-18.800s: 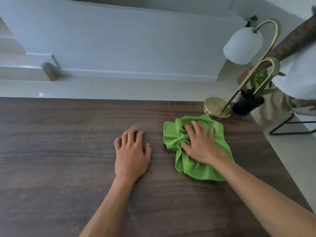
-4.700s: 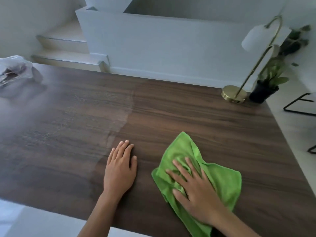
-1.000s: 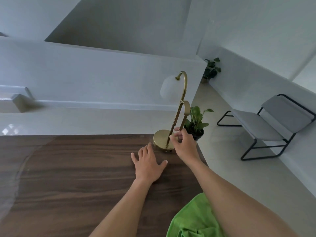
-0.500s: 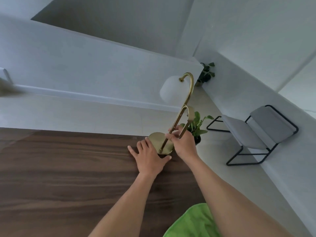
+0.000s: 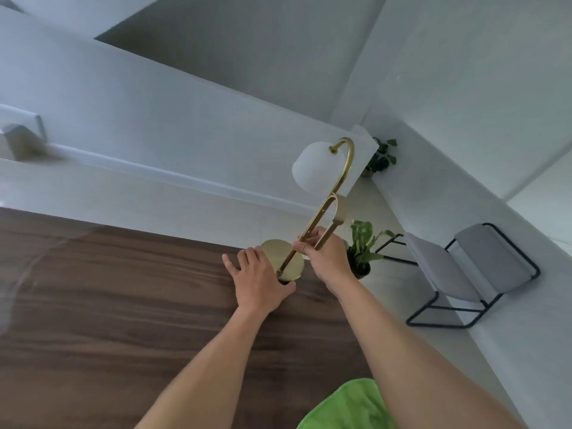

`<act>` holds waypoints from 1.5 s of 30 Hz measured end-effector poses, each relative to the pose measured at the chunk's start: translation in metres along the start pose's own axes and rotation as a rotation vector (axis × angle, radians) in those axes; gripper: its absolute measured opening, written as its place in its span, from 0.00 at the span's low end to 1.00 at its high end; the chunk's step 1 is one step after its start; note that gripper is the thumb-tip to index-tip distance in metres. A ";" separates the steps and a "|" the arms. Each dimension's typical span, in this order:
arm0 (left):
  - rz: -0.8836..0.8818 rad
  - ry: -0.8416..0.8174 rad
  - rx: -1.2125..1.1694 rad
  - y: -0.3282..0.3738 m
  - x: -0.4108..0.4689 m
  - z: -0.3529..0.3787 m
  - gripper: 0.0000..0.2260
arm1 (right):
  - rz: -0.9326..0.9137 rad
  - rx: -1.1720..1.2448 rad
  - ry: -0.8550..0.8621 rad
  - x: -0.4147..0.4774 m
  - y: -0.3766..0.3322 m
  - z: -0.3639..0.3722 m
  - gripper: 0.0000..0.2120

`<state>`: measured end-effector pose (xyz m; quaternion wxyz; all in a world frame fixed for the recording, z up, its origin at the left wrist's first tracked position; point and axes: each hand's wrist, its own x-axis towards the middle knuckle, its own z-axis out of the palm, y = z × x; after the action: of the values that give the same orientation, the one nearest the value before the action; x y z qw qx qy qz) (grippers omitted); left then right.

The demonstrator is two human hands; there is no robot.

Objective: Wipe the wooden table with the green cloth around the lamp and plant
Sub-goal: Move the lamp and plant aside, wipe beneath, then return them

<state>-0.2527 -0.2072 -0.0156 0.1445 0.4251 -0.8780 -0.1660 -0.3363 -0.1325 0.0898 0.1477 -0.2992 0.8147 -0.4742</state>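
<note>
- The green cloth (image 5: 346,404) is seen on the wooden table (image 5: 123,289) at 6 o'clock, partly hidden by the right forearm.
- The lamp (image 5: 280,253) is gripped by its brass stem in the right hand (image 5: 329,258), at 1 o'clock.
- The left hand (image 5: 260,280) is laid spread against the base.
- The plant (image 5: 363,243) is held in a dark pot (image 5: 360,270), at the lamp's 3 o'clock.
- A grey chair (image 5: 464,267) is set by white walls.

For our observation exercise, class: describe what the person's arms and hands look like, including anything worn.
Both forearms are bare as far as the frame shows, with no sleeves in view. The left hand and right hand wear no gloves; no watch, bracelet or ring is visible.
</note>
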 end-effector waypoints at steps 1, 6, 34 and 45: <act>-0.005 0.012 0.000 -0.008 0.002 -0.006 0.47 | -0.009 0.009 -0.013 0.000 -0.007 0.007 0.07; -0.045 0.040 0.033 -0.069 0.000 -0.035 0.47 | -0.067 0.013 -0.127 -0.008 -0.038 0.056 0.06; -0.236 0.031 -0.020 -0.226 -0.007 -0.080 0.51 | -0.168 -0.016 -0.290 -0.025 -0.087 0.220 0.05; 0.184 0.282 -0.129 -0.182 -0.056 -0.075 0.10 | -0.002 -0.116 -0.279 -0.048 -0.014 0.128 0.08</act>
<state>-0.0628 -0.2819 -0.0297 0.3080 0.3520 -0.8716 -0.1468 -0.2275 -0.1948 0.0347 0.2417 -0.3710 0.8119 -0.3805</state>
